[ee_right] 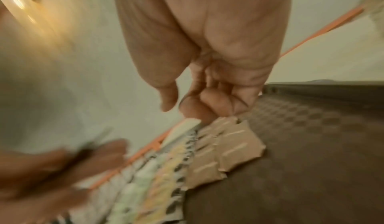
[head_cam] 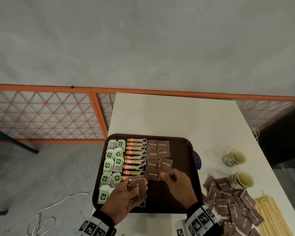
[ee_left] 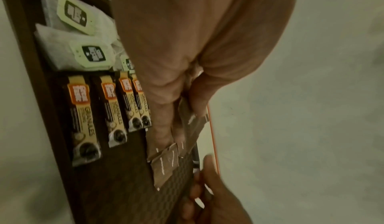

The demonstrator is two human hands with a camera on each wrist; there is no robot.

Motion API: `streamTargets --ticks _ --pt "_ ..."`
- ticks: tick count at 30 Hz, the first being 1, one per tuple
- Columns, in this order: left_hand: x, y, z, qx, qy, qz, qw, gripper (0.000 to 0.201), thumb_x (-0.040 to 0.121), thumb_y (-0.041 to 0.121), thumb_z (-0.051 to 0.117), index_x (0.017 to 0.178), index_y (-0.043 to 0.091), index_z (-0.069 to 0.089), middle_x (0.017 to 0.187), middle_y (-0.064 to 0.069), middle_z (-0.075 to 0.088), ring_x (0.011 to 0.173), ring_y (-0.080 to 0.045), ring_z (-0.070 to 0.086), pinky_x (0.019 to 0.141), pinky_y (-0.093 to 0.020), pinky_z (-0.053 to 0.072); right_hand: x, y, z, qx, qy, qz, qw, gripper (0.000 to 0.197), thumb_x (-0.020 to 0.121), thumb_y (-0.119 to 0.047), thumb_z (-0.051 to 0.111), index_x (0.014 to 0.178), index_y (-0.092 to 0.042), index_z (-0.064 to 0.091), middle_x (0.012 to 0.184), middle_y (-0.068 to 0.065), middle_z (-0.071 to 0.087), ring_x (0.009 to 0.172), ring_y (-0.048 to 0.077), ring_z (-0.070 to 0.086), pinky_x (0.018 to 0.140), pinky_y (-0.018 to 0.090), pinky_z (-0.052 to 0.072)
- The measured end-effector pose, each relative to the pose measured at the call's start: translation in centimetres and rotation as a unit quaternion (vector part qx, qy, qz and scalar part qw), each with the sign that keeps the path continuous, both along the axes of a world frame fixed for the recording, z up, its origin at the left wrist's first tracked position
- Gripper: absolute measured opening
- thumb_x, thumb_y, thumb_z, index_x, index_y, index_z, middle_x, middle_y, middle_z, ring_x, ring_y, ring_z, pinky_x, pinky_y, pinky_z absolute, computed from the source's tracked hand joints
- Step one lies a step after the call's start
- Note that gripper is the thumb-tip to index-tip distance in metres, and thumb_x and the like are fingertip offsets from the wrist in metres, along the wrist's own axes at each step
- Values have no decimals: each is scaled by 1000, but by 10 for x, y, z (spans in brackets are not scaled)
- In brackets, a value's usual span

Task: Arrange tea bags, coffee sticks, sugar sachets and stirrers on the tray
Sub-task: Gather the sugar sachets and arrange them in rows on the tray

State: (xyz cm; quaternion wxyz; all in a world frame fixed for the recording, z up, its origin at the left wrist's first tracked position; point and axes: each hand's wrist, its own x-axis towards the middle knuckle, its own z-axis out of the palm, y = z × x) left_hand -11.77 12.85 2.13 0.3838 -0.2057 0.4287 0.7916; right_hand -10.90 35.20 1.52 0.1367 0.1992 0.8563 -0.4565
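A dark brown tray lies at the near edge of the white table. On it, tea bags fill the left columns, coffee sticks the middle column, and brown sugar sachets two columns to their right. My left hand grips a small stack of sugar sachets over the tray's near left; the left wrist view shows the stack pinched between thumb and fingers. My right hand hovers at the nearest laid sachets, fingers curled, thumb apart, nothing between them.
A pile of loose sugar sachets and a bundle of wooden stirrers lie on the table right of the tray. Two paper cups stand behind them. A purple disc peeks from under the tray's right rim.
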Motion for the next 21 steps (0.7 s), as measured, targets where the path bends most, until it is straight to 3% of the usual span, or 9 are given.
streamTargets --ticks 3,5,7,11,13,15,21 --pt "7 15 2 -22 14 -23 999 35 98 -3 46 126 10 62 120 -21 67 107 -33 61 84 -40 50 20 -26 19 -127 -27 120 984 19 92 -37 66 92 -18 64 79 -4 69 57 2 60 53 12 45" --pt "13 25 2 -11 7 -30 999 35 99 1 46 127 14 63 113 -22 67 96 -34 60 75 -41 52 31 -36 18 -187 -20 129 974 3 92 -22 67 89 -22 66 79 -4 70 60 5 63 55 15 47" --pt "18 29 2 -29 6 -26 999 32 99 2 48 123 14 65 102 -22 69 87 -35 63 66 -39 54 39 -35 11 -196 -17 116 974 9 92 -14 66 85 -19 67 74 -3 69 60 8 63 56 19 49" --pt "23 27 -7 -218 98 -75 968 11 88 11 69 89 17 78 89 -12 75 93 -30 69 78 -39 58 45 -18 3 -164 -57 134 976 14 87 -19 71 82 -6 68 69 1 69 59 14 62 57 23 50" --pt "24 25 -8 -259 103 -96 956 5 85 14 73 81 13 77 79 -8 74 78 -22 68 66 -31 53 46 -13 1 -156 -51 86 983 14 89 -19 70 82 -8 67 67 -2 66 60 10 61 58 20 47" --pt "23 25 -8 -250 72 -100 960 5 84 13 75 82 8 75 73 -9 70 66 -16 64 59 -26 48 46 -14 0 -178 -46 19 983 15 92 -19 67 88 -4 67 69 1 65 61 10 62 58 21 47" --pt "22 18 -10 -275 61 -43 959 7 86 9 72 87 2 73 73 -14 73 61 -14 64 55 -24 47 33 -11 -25 -180 -72 -93 977 12 92 -5 65 96 6 67 70 10 66 54 10 60 54 20 50"
